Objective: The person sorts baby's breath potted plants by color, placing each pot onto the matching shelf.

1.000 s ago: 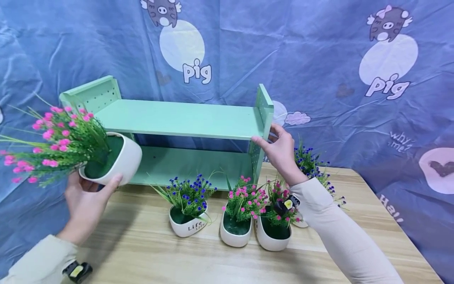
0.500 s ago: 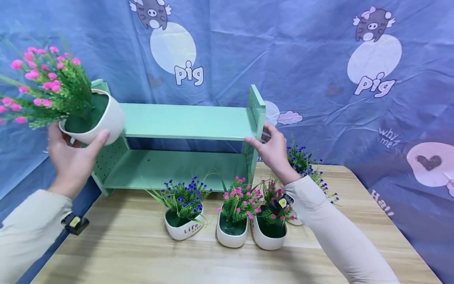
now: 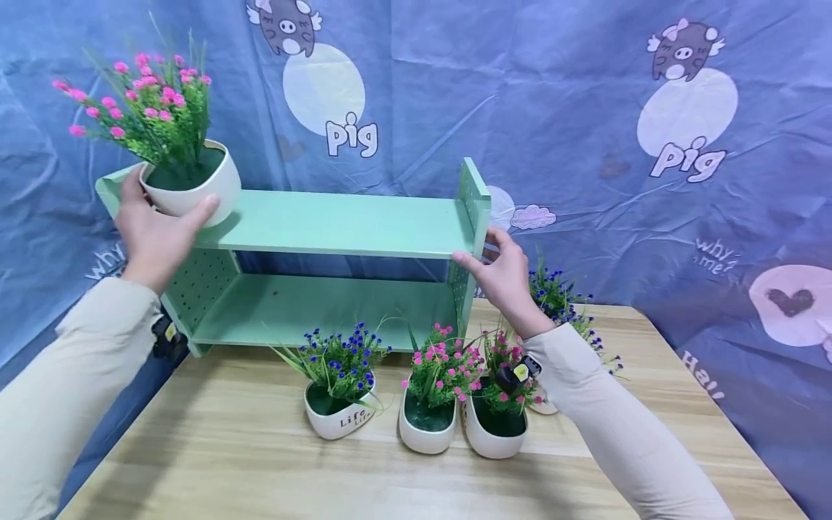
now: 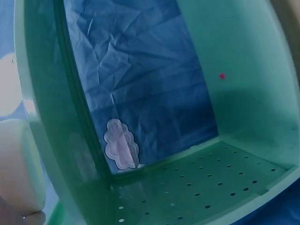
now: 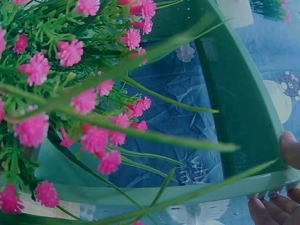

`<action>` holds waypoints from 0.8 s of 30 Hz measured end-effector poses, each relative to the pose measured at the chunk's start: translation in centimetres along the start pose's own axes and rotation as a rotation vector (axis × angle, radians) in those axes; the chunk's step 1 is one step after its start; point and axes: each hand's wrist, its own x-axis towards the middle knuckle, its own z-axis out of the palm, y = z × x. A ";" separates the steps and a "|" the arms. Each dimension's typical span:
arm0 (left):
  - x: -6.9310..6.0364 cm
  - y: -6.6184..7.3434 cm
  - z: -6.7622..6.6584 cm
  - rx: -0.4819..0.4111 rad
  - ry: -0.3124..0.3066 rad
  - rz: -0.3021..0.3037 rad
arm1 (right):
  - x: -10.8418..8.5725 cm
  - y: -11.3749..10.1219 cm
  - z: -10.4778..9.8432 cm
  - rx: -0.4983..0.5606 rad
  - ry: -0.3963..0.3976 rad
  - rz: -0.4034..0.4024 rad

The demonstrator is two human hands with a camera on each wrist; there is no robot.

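Observation:
My left hand (image 3: 152, 235) grips a white flowerpot (image 3: 224, 188) of pink artificial flowers, thumb on the front and fingers at the far left side. The pot is over the left end of the top board of a mint-green two-tier shelf (image 3: 344, 224), nearly upright; whether its base touches is unclear. At the other end, my right hand (image 3: 503, 282) holds the shelf's right side panel (image 3: 476, 202), thumb in front and fingers outside. In the right wrist view, fingers (image 5: 276, 211) wrap that panel's edge, and pink flowers (image 5: 84, 101) fill the near left.
On the wooden table (image 3: 273, 462), before the shelf, stand a blue-flowered pot (image 3: 341, 419) lettered "Life" and two pink-flowered pots (image 3: 427, 433) (image 3: 497, 440). Another blue-flowered plant (image 3: 562, 300) is behind my right forearm. A blue printed cloth (image 3: 552, 108) hangs behind.
My left hand has raised the pink-flowered pot from before the shelf's left end, then brought it right over the top board, turning it more upright. My right hand keeps its hold on the panel.

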 end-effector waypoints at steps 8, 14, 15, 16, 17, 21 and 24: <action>1.9 -1.2 0.5 0.030 -0.019 -0.110 | 0.0 -0.1 0.4 -0.011 -0.013 0.012; 2.5 -1.1 1.1 0.148 -0.093 -0.184 | 0.1 0.0 0.0 -0.031 -0.010 0.022; 2.6 -1.0 1.2 0.156 -0.104 -0.190 | 0.1 0.0 -0.1 -0.033 -0.005 0.022; 2.7 -0.9 1.4 0.158 -0.114 -0.193 | 0.1 0.0 -0.2 -0.034 -0.001 0.021; 2.7 -0.9 1.5 0.161 -0.120 -0.194 | 0.2 0.0 -0.3 -0.034 0.001 0.018; 3.0 -0.7 1.5 0.169 -0.140 -0.210 | 0.2 -0.1 -0.2 -0.040 -0.008 0.007; 3.1 -0.7 1.2 0.176 -0.157 -0.238 | 0.2 -0.3 0.0 -0.044 -0.016 0.006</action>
